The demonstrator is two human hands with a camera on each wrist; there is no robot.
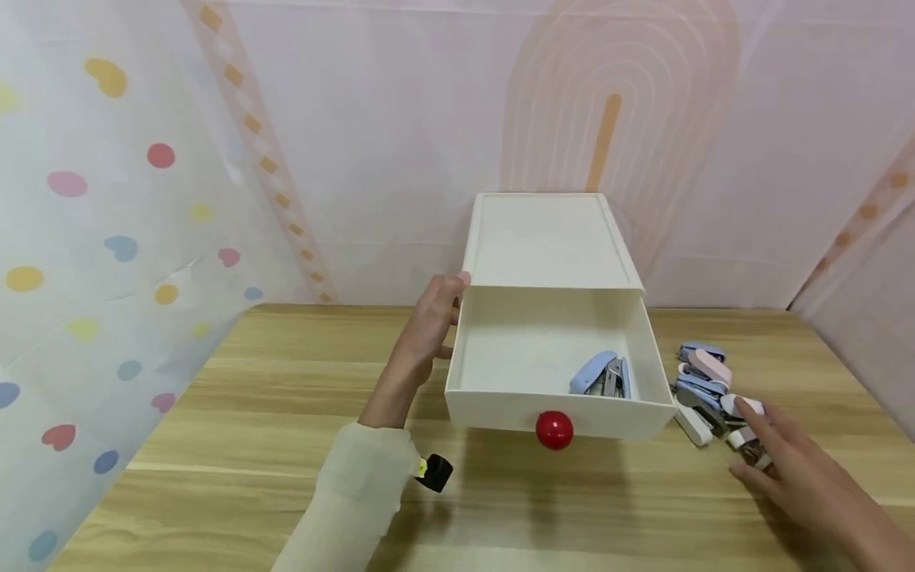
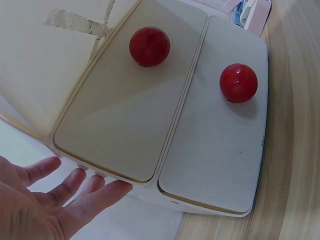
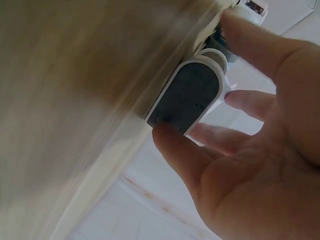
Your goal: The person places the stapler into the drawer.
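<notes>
Pale wood spreads under us, our table (image 1: 236, 445) set against a pink wall. Near its right edge lies a heap of staplers (image 1: 704, 385); our right hand (image 1: 801, 469) pinches a white stapler (image 1: 743, 435) at its front. Our left hand (image 1: 429, 322), fingers straight, rests against the white drawer box (image 1: 546, 238), whose open drawer (image 1: 486, 397) holds a blue stapler (image 1: 600, 373).

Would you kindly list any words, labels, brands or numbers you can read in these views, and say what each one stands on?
No text can be read in any view.
White drawer box with red knob: plain, no lettering.
Staplers beside it and the blue stapler in the drawer: no legible brand.
Black and yellow wrist device: any marking is too small to read.
Stapler at the right hand: blurred, no lettering shows.
</notes>
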